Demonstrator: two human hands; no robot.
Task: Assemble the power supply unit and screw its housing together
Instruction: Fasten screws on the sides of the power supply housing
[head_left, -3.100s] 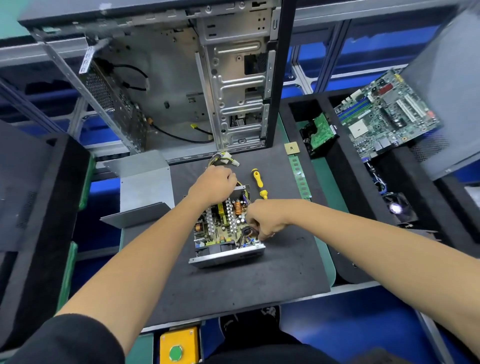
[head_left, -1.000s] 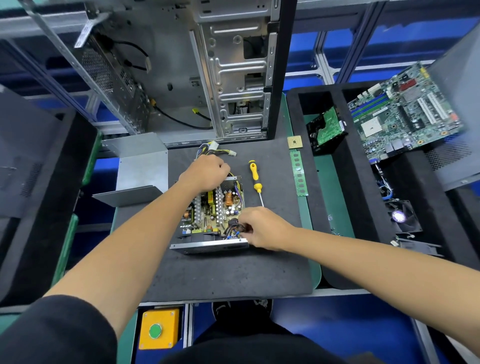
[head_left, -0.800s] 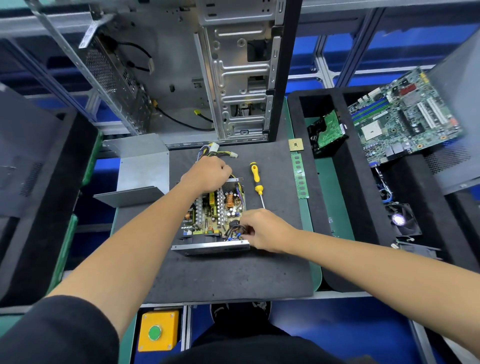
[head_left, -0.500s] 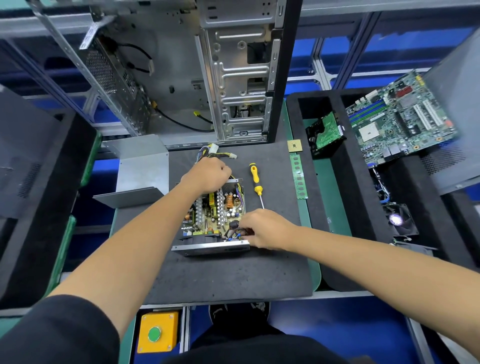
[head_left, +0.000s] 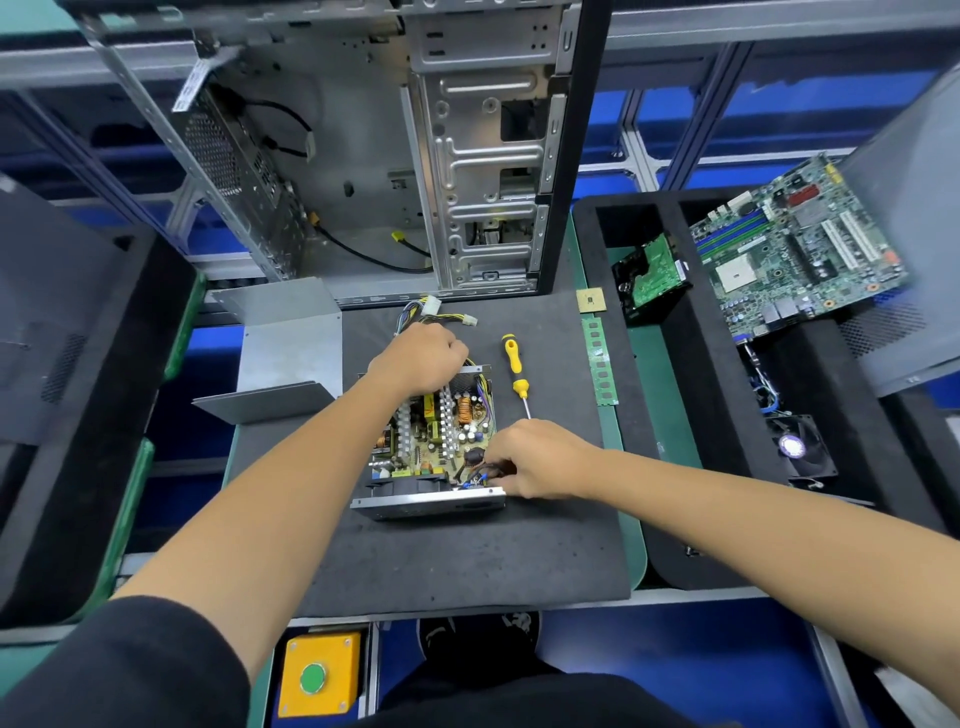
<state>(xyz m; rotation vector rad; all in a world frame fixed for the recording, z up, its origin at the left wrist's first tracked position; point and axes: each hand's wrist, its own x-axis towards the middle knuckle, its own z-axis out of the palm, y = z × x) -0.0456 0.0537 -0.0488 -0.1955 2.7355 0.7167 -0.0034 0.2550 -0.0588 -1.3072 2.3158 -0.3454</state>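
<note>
On the dark mat (head_left: 441, 561) covering the tabletop I count one open power supply (head_left: 431, 447), its circuit board showing and its near metal wall facing me. One yellow-handled screwdriver (head_left: 515, 370) lies just right of it, tip toward me. One loose metal cover (head_left: 283, 358) sits to the left, half off the mat. One green memory stick (head_left: 600, 361) and one small square chip (head_left: 590, 300) lie near the mat's right edge. One empty computer case (head_left: 415, 156) stands behind the mat. To the right I see one motherboard (head_left: 795, 249), one small green board (head_left: 655, 275) and one fan (head_left: 797, 447) in black foam trays (head_left: 649, 519). One yellow box with a green button (head_left: 318, 675) sits below the tabletop edge.

My left hand (head_left: 421, 358) is curled over the far end of the power supply, gripping the bundle of wires (head_left: 431, 312) there. My right hand (head_left: 535, 460) reaches in at the near right corner, fingers pinching the dark wires (head_left: 475, 467) beside the board. Both forearms stretch forward, bare below black sleeves.
</note>
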